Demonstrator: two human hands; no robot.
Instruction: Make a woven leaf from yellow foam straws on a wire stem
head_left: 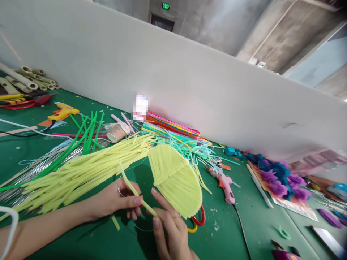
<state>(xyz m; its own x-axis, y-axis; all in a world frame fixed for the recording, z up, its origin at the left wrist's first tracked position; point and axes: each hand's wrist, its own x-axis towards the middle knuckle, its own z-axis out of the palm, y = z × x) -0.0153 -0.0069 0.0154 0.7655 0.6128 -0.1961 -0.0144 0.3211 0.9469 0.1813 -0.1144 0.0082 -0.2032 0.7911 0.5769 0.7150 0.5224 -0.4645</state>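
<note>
My left hand (128,200) pinches a pale yellow pipe cleaner (132,187) between thumb and fingers. At its lower end, the thumb and fingers of my right hand (173,227) close on the same pipe cleaner. Just above my right hand is a rounded, leaf-shaped piece (176,180) made of yellow pipe cleaner strands side by side, with a ridge across its middle. Whether my right fingers also grip this piece, I cannot tell. A thin wire (141,228) loops around near my left hand. Part of a pair of scissors (200,216) with red and yellow handles shows behind the leaf-shaped piece.
A large bundle of yellow pipe cleaners (81,173) lies left of my hands. A pink glue gun (225,184) with a cord rests at right, a yellow one (62,111) at left. Twine (118,132), coloured stems (173,126) and purple flowers (287,184) lie near the white partition (173,79).
</note>
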